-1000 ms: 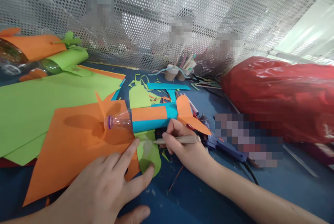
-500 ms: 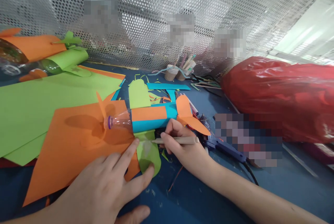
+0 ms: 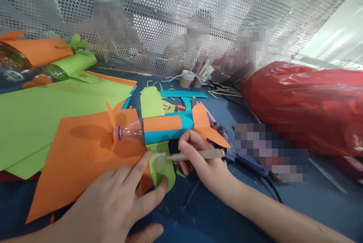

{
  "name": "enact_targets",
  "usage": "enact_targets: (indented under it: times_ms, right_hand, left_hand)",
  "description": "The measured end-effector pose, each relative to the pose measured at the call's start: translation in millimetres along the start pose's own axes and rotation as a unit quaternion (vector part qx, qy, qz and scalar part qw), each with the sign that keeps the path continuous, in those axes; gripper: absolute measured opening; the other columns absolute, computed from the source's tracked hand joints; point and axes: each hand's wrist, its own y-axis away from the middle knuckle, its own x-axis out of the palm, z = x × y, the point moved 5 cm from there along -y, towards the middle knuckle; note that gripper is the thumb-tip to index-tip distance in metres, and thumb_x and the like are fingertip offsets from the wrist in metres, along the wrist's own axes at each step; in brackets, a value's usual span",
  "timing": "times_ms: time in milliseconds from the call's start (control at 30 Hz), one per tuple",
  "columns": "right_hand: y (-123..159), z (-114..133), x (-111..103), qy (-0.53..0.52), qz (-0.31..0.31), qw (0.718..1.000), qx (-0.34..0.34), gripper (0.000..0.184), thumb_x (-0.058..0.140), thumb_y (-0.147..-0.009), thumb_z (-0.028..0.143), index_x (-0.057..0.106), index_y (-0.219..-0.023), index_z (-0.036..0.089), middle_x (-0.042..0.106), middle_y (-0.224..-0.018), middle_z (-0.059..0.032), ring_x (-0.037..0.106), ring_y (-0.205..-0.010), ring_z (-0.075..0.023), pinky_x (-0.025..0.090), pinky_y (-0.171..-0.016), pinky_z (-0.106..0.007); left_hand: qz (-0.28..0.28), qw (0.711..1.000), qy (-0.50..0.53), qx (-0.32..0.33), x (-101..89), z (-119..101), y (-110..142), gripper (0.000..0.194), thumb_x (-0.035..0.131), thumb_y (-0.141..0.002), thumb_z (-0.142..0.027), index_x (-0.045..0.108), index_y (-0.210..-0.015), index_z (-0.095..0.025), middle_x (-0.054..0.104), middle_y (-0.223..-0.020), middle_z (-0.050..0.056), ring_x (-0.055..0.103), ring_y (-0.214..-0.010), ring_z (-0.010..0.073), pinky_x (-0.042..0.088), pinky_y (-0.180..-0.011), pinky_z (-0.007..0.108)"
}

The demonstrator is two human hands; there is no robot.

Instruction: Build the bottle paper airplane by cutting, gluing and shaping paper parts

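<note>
A plastic bottle plane (image 3: pixel 163 127) wrapped in blue and orange paper lies on the blue table (image 3: pixel 215 212). Its green paper wing (image 3: pixel 161 165) sticks out toward me. My left hand (image 3: pixel 113 201) lies flat with fingers spread, its fingertips pressing the green wing and the orange sheet (image 3: pixel 82 160) beneath. My right hand (image 3: pixel 202 161) is closed on a tan pencil (image 3: pixel 195 155), whose tip touches the green wing near the bottle body.
Large green sheets (image 3: pixel 42 114) cover the left. More paper-wrapped bottles (image 3: pixel 36 58) lie far left. A blue glue gun (image 3: pixel 246 160) lies right of my hand, a red plastic bag (image 3: pixel 306 103) beyond it. Cups of sticks (image 3: pixel 195 76) stand by the perforated metal wall (image 3: pixel 181 12).
My right hand has shifted slightly right and toward me, dragging the pencil along the green wing. The left hand stays in place.
</note>
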Motion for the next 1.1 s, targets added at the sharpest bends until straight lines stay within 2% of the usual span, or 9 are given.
enact_targets:
  times_ms: [100,200,267,433,533,700,1100]
  right_hand:
    - [-0.2,-0.7,-0.4,0.024,-0.002,1.000,0.001,0.016,0.060,-0.081,0.026,0.045,-0.077,0.023,0.046,-0.059,0.0075,0.041,-0.051,-0.0096,0.034,-0.049,-0.022]
    - [-1.1,-0.1,-1.8,0.059,-0.005,0.998,-0.014,0.014,0.059,-0.075,0.019,0.046,-0.071,0.022,0.045,-0.062,0.0058,0.041,-0.054,-0.0100,0.033,-0.049,-0.022]
    - [-2.2,-0.2,-3.3,0.079,-0.017,0.997,-0.020,0.017,0.057,-0.078,0.021,0.044,-0.067,0.022,0.044,-0.060,0.0057,0.040,-0.054,-0.0101,0.032,-0.049,-0.022]
    - [-5.2,-3.8,-3.1,0.076,-0.025,0.997,-0.016,0.023,0.056,-0.084,0.028,0.041,-0.066,0.023,0.040,-0.057,0.0076,0.036,-0.050,-0.0093,0.030,-0.048,-0.022]
    - [-5.6,-4.4,-2.8,0.081,-0.025,0.996,-0.014,0.023,0.057,-0.083,0.027,0.041,-0.066,0.023,0.039,-0.057,0.0078,0.036,-0.050,-0.0094,0.029,-0.047,-0.022]
    - [-4.3,-4.5,-3.3,0.085,-0.025,0.996,-0.013,0.023,0.057,-0.083,0.028,0.041,-0.066,0.023,0.041,-0.058,0.0073,0.037,-0.051,-0.0098,0.032,-0.048,-0.022]
    - [-5.1,-7.4,-4.0,0.095,-0.024,0.995,-0.002,0.023,0.056,-0.083,0.027,0.041,-0.066,0.023,0.038,-0.055,0.0080,0.035,-0.049,-0.0091,0.027,-0.046,-0.022]
  left_hand:
    - [-0.010,1.000,-0.001,-0.001,0.0,0.5,0.7,0.042,0.036,-0.097,-0.047,0.057,-0.132,-0.036,0.062,-0.119,0.013,0.063,-0.090,0.0305,0.052,-0.064,0.039]
    - [-0.025,1.000,0.001,0.005,0.1,0.4,2.0,0.043,0.038,-0.096,-0.049,0.057,-0.132,-0.036,0.062,-0.119,0.013,0.063,-0.091,0.0301,0.052,-0.065,0.038]
    - [-0.022,1.000,0.000,0.005,-1.3,0.2,1.6,0.042,0.039,-0.096,-0.050,0.058,-0.131,-0.037,0.063,-0.116,0.013,0.063,-0.090,0.0299,0.052,-0.064,0.038]
    - [0.069,0.998,-0.001,0.005,-4.9,-1.1,-3.3,0.045,0.055,-0.091,-0.049,0.056,-0.134,-0.036,0.065,-0.115,0.014,0.064,-0.092,0.0318,0.056,-0.066,0.041]
    - [0.066,0.998,-0.001,0.007,-8.7,-1.4,-4.8,0.044,0.052,-0.092,-0.048,0.056,-0.134,-0.036,0.066,-0.114,0.014,0.064,-0.095,0.0333,0.056,-0.067,0.042]
    - [0.056,0.998,0.016,-0.006,-7.7,0.1,-3.5,0.041,0.045,-0.096,-0.047,0.056,-0.134,-0.038,0.064,-0.121,0.014,0.065,-0.090,0.0318,0.055,-0.064,0.041]
    - [0.073,0.997,-0.005,0.006,-9.2,-1.5,-5.3,0.045,0.056,-0.090,-0.049,0.056,-0.133,-0.035,0.063,-0.123,0.016,0.066,-0.093,0.0325,0.056,-0.066,0.041]
